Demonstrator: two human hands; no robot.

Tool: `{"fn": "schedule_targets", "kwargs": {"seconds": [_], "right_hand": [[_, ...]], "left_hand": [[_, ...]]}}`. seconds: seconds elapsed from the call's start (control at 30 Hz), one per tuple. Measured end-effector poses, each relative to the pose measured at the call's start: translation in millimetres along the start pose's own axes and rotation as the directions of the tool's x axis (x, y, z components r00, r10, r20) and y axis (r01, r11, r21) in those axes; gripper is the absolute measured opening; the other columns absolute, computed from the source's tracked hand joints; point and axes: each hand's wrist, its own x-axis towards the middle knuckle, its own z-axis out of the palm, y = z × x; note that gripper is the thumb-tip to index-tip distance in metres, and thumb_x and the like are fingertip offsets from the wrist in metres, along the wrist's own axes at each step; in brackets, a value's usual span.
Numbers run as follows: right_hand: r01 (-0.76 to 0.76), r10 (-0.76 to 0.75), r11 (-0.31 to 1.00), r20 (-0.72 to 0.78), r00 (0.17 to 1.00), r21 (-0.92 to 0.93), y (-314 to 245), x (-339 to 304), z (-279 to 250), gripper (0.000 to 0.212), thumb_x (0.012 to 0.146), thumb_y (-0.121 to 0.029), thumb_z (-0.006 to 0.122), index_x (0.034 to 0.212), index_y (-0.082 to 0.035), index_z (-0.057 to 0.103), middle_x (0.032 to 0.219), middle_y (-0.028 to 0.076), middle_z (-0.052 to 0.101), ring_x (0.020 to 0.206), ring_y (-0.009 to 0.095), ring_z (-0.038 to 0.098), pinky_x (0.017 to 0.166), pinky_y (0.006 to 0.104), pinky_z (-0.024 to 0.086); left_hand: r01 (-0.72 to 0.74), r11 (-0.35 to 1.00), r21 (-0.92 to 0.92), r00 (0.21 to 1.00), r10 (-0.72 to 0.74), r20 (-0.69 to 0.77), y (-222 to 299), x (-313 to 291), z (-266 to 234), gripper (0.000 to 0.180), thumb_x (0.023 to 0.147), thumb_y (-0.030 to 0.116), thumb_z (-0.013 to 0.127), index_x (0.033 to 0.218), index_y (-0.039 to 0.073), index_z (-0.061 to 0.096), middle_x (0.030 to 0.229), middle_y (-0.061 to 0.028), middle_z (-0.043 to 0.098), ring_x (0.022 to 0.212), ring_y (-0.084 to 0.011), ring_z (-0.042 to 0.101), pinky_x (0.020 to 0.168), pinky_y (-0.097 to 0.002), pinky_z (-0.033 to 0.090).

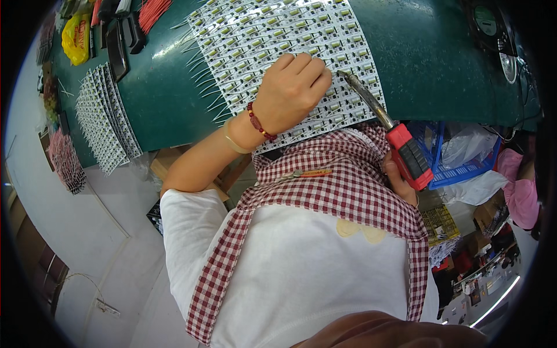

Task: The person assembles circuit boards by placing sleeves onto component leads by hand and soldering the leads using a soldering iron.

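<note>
A large white sheet of small circuit boards (255, 35) lies on the green table, with yellowish parts in rows and thin white wires sticking out along its left edge. My left hand (293, 90) rests over the sheet, fingers curled in a fist; whatever they may pinch is hidden under the hand. In my right hand (399, 181), near the table's front edge, is a soldering iron (411, 155) with a red and black handle. Its tip points at the sheet just right of my left knuckles. Much of the right hand is hidden behind the handle.
More circuit board sheets (107, 116) lie overlapped at the table's left end. Beyond them are a yellow plastic bag (76, 37), black tools and red wires (153, 14). A black device (487, 26) stands far right; below it is a blue crate (464, 174). A person's pink sleeve (518, 194) shows at right.
</note>
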Motion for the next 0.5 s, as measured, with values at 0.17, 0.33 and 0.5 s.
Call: {"fn": "schedule_targets", "kwargs": {"seconds": [0.17, 0.33, 0.5], "right_hand": [[-0.051, 0.052, 0.996, -0.005, 0.999, 0.068, 1.3, -2.0, 1.4, 0.021, 0.08, -0.023, 0.07, 0.087, -0.004, 0.066, 0.074, 0.009, 0.06, 0.059, 0.023, 0.061, 0.052, 0.0333, 0.045], [-0.02, 0.02, 0.999, -0.006, 1.0, 0.028, 4.0, -1.1, 1.3, 0.019, 0.078, -0.02, 0.071, 0.087, -0.004, 0.067, 0.074, 0.009, 0.06, 0.059, 0.023, 0.06, 0.052, 0.0335, 0.044], [0.0, 0.0, 1.0, -0.009, 1.0, 0.018, 1.1, 0.6, 1.9, 0.019, 0.077, -0.018, 0.071, 0.087, -0.004, 0.067, 0.074, 0.009, 0.06, 0.057, 0.023, 0.059, 0.051, 0.0334, 0.044]], "left_hand": [[0.008, 0.994, -0.11, 1.0, -0.01, -0.019, -7.2, -1.8, 3.8, 0.023, 0.067, -0.001, 0.065, 0.088, 0.007, 0.067, 0.076, -0.0034, 0.052, 0.069, -0.0201, 0.053, 0.062, -0.0321, 0.043], [0.006, 0.995, -0.101, 1.0, -0.007, -0.015, -5.6, -1.9, 2.9, 0.023, 0.066, -0.002, 0.064, 0.088, 0.007, 0.066, 0.076, -0.0039, 0.053, 0.07, -0.0208, 0.054, 0.062, -0.0322, 0.043], [-0.022, 0.995, -0.1, 1.0, 0.021, -0.007, -5.8, -0.9, 3.0, 0.022, 0.067, 0.0, 0.063, 0.088, 0.005, 0.065, 0.078, -0.0046, 0.053, 0.071, -0.0208, 0.055, 0.063, -0.032, 0.044]]}}
